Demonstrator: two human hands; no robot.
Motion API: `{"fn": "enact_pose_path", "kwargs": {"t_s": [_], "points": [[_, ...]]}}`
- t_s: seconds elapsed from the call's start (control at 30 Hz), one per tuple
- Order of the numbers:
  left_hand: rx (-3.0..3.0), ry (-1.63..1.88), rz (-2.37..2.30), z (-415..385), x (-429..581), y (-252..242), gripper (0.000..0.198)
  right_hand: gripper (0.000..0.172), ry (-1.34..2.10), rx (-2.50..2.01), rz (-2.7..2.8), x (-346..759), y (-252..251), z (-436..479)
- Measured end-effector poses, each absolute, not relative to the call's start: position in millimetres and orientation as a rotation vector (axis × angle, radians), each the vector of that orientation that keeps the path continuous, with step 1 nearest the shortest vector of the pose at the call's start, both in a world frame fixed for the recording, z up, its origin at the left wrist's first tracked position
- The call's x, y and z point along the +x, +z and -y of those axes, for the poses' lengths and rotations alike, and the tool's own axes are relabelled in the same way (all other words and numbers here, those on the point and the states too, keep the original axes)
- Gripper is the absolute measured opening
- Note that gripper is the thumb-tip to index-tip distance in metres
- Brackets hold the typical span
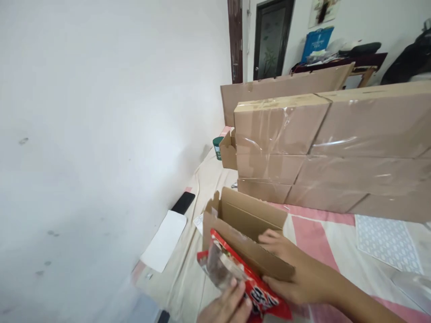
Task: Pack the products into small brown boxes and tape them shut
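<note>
An open cardboard box (256, 215) stands in front of me, its inside partly visible. My right hand (292, 269) grips the near wall at its right end, fingers inside and thumb on the outer face, close to the packet. A red plastic food packet (232, 269) with a clear window and dark lettering leans tilted against the outside of that wall. At the bottom edge, my left hand (229, 305) has its fingers on the packet and holds it; part of this hand is cut off by the frame. What fills the packet is too blurred to name.
Taped cardboard cartons (323, 143) are stacked behind the box. A green-lidded tub (218, 148) and a small open carton (229, 152) stand farther back. White paper (164, 240) and a black phone-like object (183, 202) lie by the wall (101, 134). A patterned sheet (387, 242) lies right.
</note>
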State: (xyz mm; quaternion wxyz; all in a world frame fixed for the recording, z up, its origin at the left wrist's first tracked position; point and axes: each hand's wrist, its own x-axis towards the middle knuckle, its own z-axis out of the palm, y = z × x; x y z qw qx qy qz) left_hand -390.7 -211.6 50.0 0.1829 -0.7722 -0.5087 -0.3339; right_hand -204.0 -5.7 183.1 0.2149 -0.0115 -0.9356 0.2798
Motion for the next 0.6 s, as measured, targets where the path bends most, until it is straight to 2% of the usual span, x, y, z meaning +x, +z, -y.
{"fn": "enact_pose_path", "kwargs": {"t_s": [0.13,0.27,0.33,0.5,0.53,0.6], "points": [[-1.911,-0.999,1.501,202.2,-328.8,10.0,0.038,0.017,0.691,-0.015,2.678,-150.6,174.3,21.1],[-2.023,-1.117,1.526,177.9,-307.0,34.6,0.039,0.015,0.484,-0.027,2.597,-115.4,163.9,27.9],[-2.314,-0.977,1.527,164.5,-315.5,56.1,0.040,0.015,0.347,-0.091,2.499,-101.4,153.9,27.6],[-2.856,-0.336,1.306,143.4,-345.3,89.5,0.039,0.015,0.197,-0.307,2.051,-88.5,115.7,30.7],[-2.893,-0.236,1.280,143.8,-349.4,95.9,0.034,0.014,0.185,-0.318,1.953,-90.9,107.3,32.4],[-2.945,-0.165,1.235,149.4,-358.6,117.0,0.011,0.011,0.164,-0.315,1.802,-98.3,92.0,35.7]]}}
